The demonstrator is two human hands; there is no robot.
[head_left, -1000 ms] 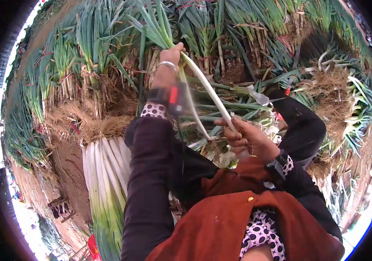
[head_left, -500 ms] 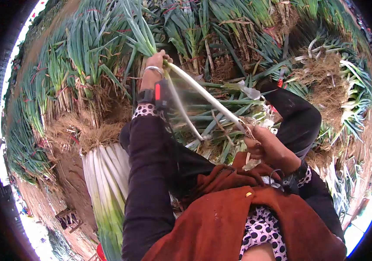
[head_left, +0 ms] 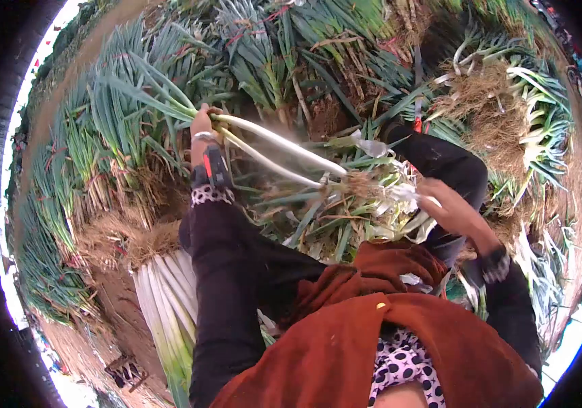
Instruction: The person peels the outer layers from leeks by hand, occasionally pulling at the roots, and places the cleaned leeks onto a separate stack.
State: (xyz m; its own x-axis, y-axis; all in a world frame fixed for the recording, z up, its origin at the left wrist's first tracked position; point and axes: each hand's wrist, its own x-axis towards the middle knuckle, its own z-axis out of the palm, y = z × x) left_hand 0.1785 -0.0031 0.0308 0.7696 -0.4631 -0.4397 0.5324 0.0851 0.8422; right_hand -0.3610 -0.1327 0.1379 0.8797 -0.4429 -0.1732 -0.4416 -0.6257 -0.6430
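My left hand (head_left: 202, 122) is closed round the green leaf bases of long green onions (head_left: 277, 144). Two white stalks slant from it down to the right, their stringy roots (head_left: 357, 185) at the lower end. The leaves stick out past the hand to the upper left. To the right of the roots, my right hand (head_left: 454, 212) has its fingers bent over pale strips of onion peel (head_left: 408, 193), apart from the stalks. Its fingertips are partly blurred against the peel.
Trimmed leaves and peel (head_left: 389, 221) lie heaped between my legs. A bundle of clean white-stalked onions (head_left: 165, 292) lies by my left leg. Bundled unpeeled onions (head_left: 117, 102) stand at the left and back. Another rooty pile (head_left: 485, 112) sits at the right.
My left hand has moved left and slightly down with the onions. My right hand has come off the root end and moved right, separating from the stalks.
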